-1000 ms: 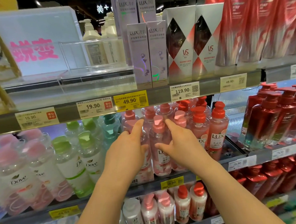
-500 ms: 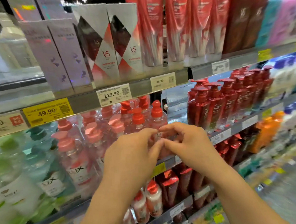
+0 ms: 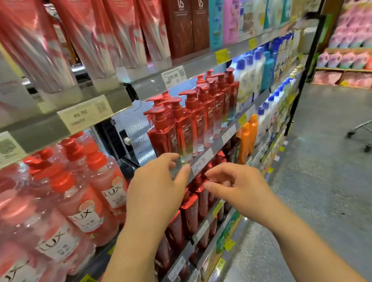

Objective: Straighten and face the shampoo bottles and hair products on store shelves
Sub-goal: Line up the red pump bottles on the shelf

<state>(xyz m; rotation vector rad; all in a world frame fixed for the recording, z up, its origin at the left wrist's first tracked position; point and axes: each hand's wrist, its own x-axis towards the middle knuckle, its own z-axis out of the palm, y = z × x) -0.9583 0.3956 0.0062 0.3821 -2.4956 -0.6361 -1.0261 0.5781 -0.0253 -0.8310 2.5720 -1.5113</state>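
Left hand (image 3: 155,185): raised in front of the middle shelf (image 3: 205,159), fingers spread and slightly bent around the clear base of the front red pump bottle (image 3: 162,133). The thumb lies against the shelf edge just beside the price tag (image 3: 200,163). Whether the fingertips touch the bottle cannot be told; the grip is released and grasps nothing.

Right hand (image 3: 232,185): held lower and to the right, in front of the shelf edge, over the red bottles on the shelf below (image 3: 189,207). Fingers loosely curled, thumb and forefinger apart. Grip released, nothing in it.

Task items:
- The row of red pump bottles (image 3: 203,109) stands upright on the middle shelf, running back toward the right, pump heads mostly pointing left.
- The pink LUX bottles (image 3: 87,202) with red caps stand to the left on the same level, labels facing outward, blurred at the far left.
- Red pouches (image 3: 102,33) and dark red VS boxes (image 3: 187,22) occupy the upper shelf.

Surroundings: white and blue bottles (image 3: 254,72) continue along the shelves to the right, with orange bottles (image 3: 247,135) below them. The grey aisle floor (image 3: 325,176) lies at right, with part of a wheeled cart (image 3: 367,131) at the frame edge
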